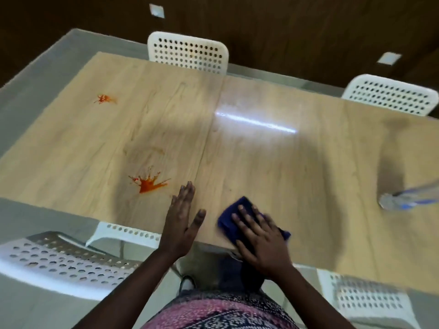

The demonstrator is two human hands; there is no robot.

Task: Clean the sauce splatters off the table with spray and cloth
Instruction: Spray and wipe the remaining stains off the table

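My right hand (259,236) presses flat on a dark blue cloth (234,213) at the near edge of the light wooden table (261,162). My left hand (183,222) hovers open beside it, fingers together, holding nothing. An orange-red sauce splatter (149,184) lies just left of my left hand. A smaller sauce splatter (104,99) sits far left near the back. A faint orange smear (152,150) shows between them. A clear spray bottle (408,200) lies blurred at the right edge.
White perforated chairs stand around the table: two at the far side (187,53) (389,96), two at the near side (59,262) (368,298). A bright light reflection (256,122) streaks the table's middle. Grey floor surrounds the table.
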